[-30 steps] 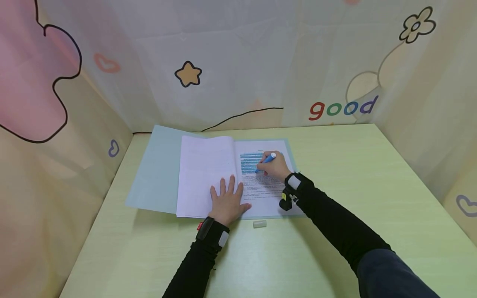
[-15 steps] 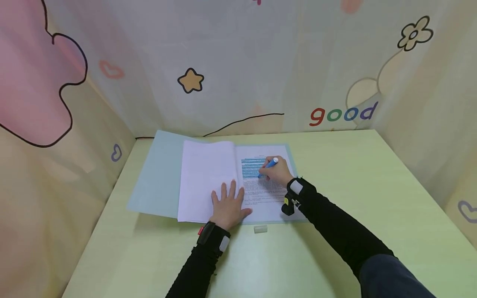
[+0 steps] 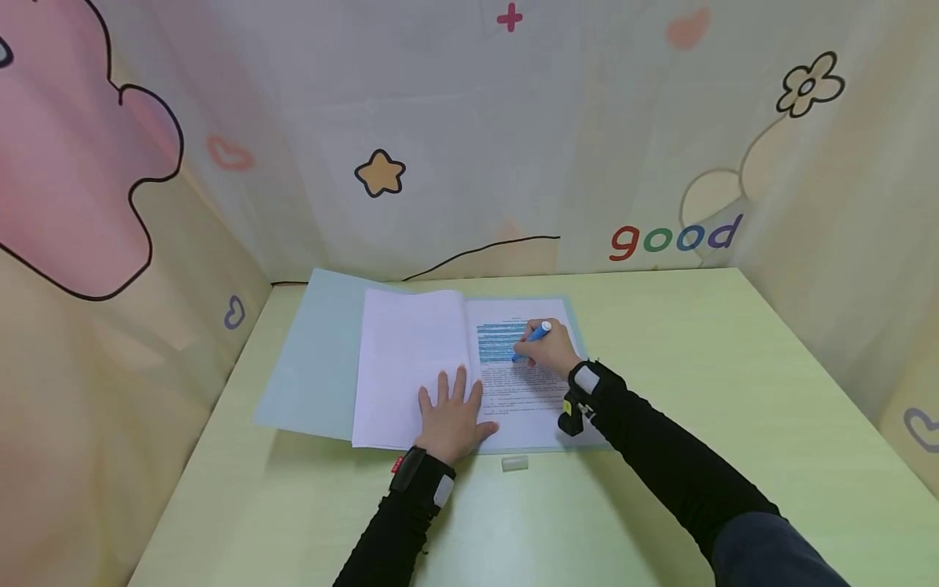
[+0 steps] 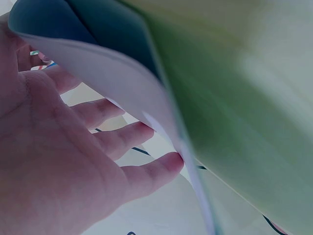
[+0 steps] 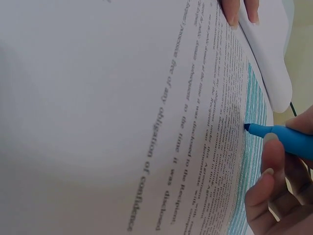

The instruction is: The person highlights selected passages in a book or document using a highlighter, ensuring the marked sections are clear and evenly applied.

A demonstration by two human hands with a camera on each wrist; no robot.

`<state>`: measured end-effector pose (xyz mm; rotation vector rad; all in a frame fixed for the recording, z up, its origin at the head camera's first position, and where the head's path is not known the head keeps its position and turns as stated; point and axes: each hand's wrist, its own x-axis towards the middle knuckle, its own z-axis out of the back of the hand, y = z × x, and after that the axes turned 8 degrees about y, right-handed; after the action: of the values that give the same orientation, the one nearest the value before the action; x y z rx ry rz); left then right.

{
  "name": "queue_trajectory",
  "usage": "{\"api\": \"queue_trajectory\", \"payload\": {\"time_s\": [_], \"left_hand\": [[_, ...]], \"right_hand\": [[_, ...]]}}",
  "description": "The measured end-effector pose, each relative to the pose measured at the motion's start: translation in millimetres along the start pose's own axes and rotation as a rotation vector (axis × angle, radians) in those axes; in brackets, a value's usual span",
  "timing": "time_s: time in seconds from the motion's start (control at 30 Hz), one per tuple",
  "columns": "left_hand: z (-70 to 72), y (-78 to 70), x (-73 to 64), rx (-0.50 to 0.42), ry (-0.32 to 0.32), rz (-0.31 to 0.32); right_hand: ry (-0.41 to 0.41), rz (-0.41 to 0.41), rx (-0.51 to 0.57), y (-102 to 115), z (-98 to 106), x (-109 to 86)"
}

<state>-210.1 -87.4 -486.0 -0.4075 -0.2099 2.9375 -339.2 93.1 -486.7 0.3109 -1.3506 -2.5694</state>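
My right hand pinches a blue highlighter, its dark tip touching the printed right-hand page. Lines of blue-coloured text cover the upper part of that page, with plain black text below. My left hand lies flat with spread fingers near the fold, over the lower part of the blank left-hand page. Both pages belong to an open document folder with a light blue cover. In the left wrist view, the left hand's fingers are straight against the curved paper.
A small pale grey block lies on the light green table just below the folder. Patterned curtains stand behind the table and along both sides. A black camera mount hangs from the right wrist.
The head view has tilted up, so everything sits lower in it. The highlighter tip has shifted slightly right along the text. My left hand keeps its place on the page.
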Motion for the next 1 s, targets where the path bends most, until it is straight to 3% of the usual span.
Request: {"api": "queue_trajectory", "payload": {"time_s": [0.67, 1.0], "left_hand": [[-3.9, 1.1, 4.2, 0.016, 0.016, 0.011], [-9.8, 2.4, 7.4, 0.01, -0.012, 0.008]], "right_hand": [[-0.012, 0.025, -0.004, -6.5, 2.6, 2.3], [-0.006, 0.014, 0.014, -8.6, 5.7, 2.2]]}}
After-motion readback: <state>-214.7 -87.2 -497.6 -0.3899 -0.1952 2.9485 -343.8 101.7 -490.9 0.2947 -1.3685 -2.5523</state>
